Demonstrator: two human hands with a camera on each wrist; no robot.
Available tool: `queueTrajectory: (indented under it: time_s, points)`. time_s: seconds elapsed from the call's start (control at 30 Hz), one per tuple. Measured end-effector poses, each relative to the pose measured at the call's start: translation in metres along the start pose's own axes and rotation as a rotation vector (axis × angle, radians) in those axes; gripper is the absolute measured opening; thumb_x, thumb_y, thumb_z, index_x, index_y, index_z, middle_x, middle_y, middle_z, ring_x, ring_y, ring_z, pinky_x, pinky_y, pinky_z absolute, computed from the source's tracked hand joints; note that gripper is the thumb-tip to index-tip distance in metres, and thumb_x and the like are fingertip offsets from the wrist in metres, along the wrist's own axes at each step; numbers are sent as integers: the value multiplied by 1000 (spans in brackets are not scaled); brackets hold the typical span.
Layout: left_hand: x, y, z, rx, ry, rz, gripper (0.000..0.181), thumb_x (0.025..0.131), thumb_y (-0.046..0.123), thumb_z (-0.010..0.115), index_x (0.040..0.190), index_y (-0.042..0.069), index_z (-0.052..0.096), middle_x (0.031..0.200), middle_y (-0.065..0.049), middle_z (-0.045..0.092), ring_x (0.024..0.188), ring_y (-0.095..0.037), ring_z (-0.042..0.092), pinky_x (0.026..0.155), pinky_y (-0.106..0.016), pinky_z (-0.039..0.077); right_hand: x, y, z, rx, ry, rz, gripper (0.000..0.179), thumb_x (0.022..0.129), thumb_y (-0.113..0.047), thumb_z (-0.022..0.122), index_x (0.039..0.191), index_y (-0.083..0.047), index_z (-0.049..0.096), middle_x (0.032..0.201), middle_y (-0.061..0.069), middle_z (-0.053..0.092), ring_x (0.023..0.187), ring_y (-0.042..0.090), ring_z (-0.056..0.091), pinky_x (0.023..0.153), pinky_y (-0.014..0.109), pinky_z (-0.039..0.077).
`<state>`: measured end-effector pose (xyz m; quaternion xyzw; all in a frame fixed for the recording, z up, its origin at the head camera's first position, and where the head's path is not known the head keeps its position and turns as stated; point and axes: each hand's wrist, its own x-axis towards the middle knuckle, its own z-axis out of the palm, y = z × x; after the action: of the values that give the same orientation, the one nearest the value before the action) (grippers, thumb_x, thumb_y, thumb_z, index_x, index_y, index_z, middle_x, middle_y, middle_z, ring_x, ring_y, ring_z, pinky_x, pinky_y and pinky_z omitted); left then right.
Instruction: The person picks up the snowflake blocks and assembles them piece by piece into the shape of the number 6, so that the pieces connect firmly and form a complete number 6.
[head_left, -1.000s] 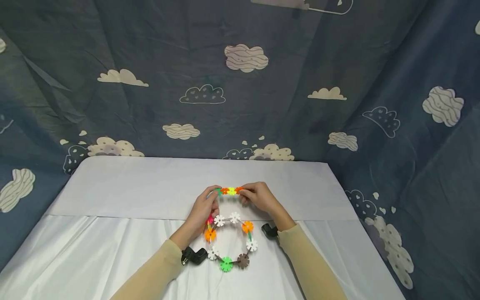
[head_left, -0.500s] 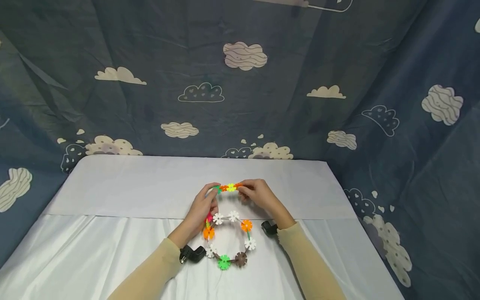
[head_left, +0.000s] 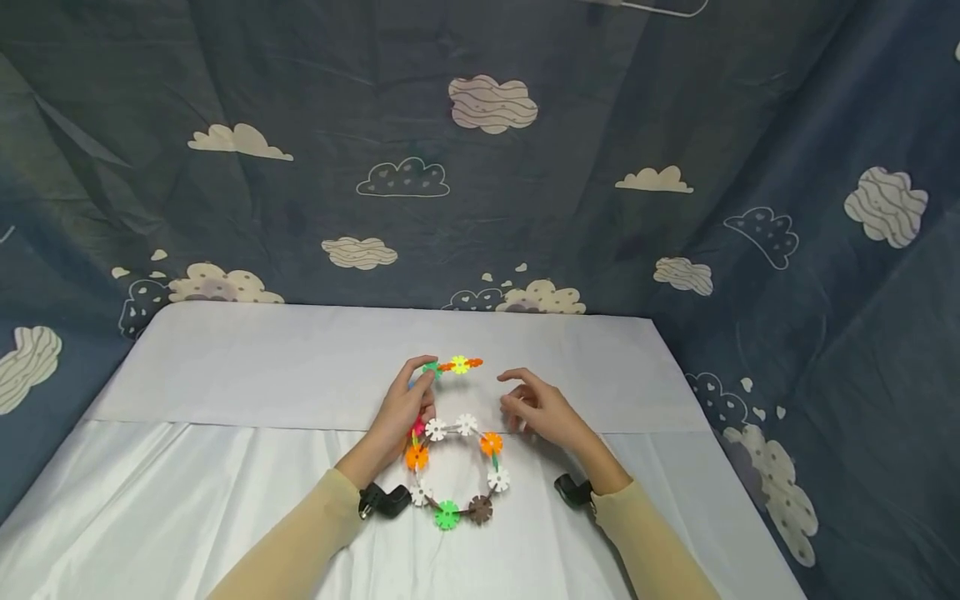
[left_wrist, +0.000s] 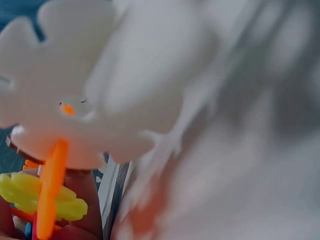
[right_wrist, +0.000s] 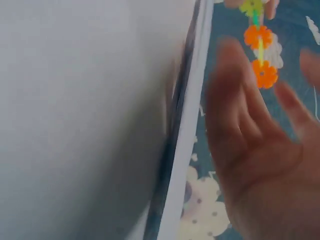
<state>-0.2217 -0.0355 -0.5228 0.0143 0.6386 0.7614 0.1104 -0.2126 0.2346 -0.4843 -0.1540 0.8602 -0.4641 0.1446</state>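
Observation:
A loop of toothed plastic linking discs [head_left: 447, 515], white, orange, green and brown, hangs below my left hand [head_left: 401, 417]. That hand pinches a green disc [head_left: 432, 369] between thumb and fingers; a short strand with a yellow disc [head_left: 459, 364] and orange ones sticks out to the right. Whether strand and loop join is hidden behind the hand. A white disc [left_wrist: 70, 90] fills much of the left wrist view. Free of the strand's end, my right hand [head_left: 547, 412] has loosely bent fingers and holds nothing. An orange disc [right_wrist: 265, 73] shows beyond it in the right wrist view.
The white-covered table [head_left: 247, 367] lies under both hands. Behind it and along the right hangs a dark blue cloth [head_left: 525, 208] with cloud prints. Black wrist cameras [head_left: 386, 502] sit at the cuffs.
My right hand has let go of the orange end of the strand and moved right and slightly down. The left hand keeps its pinch, and the loop still hangs below.

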Motion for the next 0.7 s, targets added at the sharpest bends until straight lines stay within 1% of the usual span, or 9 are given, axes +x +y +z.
queueTrajectory:
  time_s: [0.1, 0.17, 0.2, 0.27, 0.37, 0.4, 0.47, 0.6, 0.7]
  points:
    - [1, -1, 0, -5, 1, -8, 43, 114, 34, 50, 155, 21, 48, 69, 3, 31, 58, -11, 32, 53, -21, 38, -10, -1, 8, 71, -175, -10, 51, 108, -22, 63, 155, -15, 45, 115, 15, 74, 83, 20, 71, 62, 36, 61]
    - [2, -1, 0, -13, -3, -16, 43, 114, 33, 50, 155, 21, 47, 70, 3, 32, 58, -11, 32, 54, -21, 38, -13, -2, 14, 99, -299, -39, 52, 108, -21, 63, 155, -16, 44, 119, 17, 74, 87, 18, 71, 65, 35, 61]
    - [2, 0, 0, -18, -8, -23, 43, 114, 32, 49, 155, 21, 47, 71, 2, 32, 58, -11, 34, 54, -21, 38, -13, -3, 16, 109, -343, -55, 51, 108, -20, 64, 155, -15, 45, 120, 18, 74, 87, 16, 71, 66, 33, 60]
    - [2, 2, 0, -37, -24, -36, 44, 113, 26, 48, 156, 22, 45, 72, 2, 34, 58, -11, 37, 55, -22, 39, -14, -4, 20, 127, -390, -74, 48, 107, -16, 65, 152, -15, 48, 119, 21, 74, 84, 13, 69, 65, 30, 59]
    - [1, 6, -1, -51, -64, -60, 52, 106, 15, 47, 157, 24, 43, 75, 0, 39, 59, -13, 43, 59, -24, 43, -14, -4, 24, 158, -382, -74, 43, 105, -12, 65, 147, -11, 53, 113, 25, 72, 77, 12, 65, 62, 26, 55]
    - [1, 7, -2, -47, -80, -70, 56, 103, 13, 48, 157, 26, 42, 75, 0, 42, 61, -14, 46, 61, -24, 45, -14, -4, 26, 173, -371, -62, 42, 105, -12, 66, 145, -12, 55, 109, 23, 72, 75, 12, 63, 61, 25, 54]
    - [1, 9, -4, -28, -109, -94, 60, 101, 11, 51, 157, 30, 42, 77, -1, 49, 65, -15, 50, 66, -25, 47, -14, -2, 27, 203, -349, -53, 40, 104, -11, 67, 143, -11, 56, 105, 24, 71, 71, 12, 60, 59, 24, 51]
    - [2, 11, -10, 92, -161, -103, 62, 102, 10, 51, 159, 33, 40, 90, -3, 61, 79, -17, 59, 82, -28, 51, -13, 2, 28, 267, -319, -59, 39, 103, -8, 66, 141, -11, 58, 106, 28, 71, 70, 11, 64, 58, 23, 48]
    - [2, 14, -13, 186, -177, -55, 60, 104, 8, 47, 160, 29, 39, 105, -9, 64, 87, -18, 63, 87, -30, 51, -13, 4, 26, 306, -318, -73, 39, 103, -6, 65, 142, -9, 57, 112, 34, 70, 72, 10, 69, 58, 22, 48]
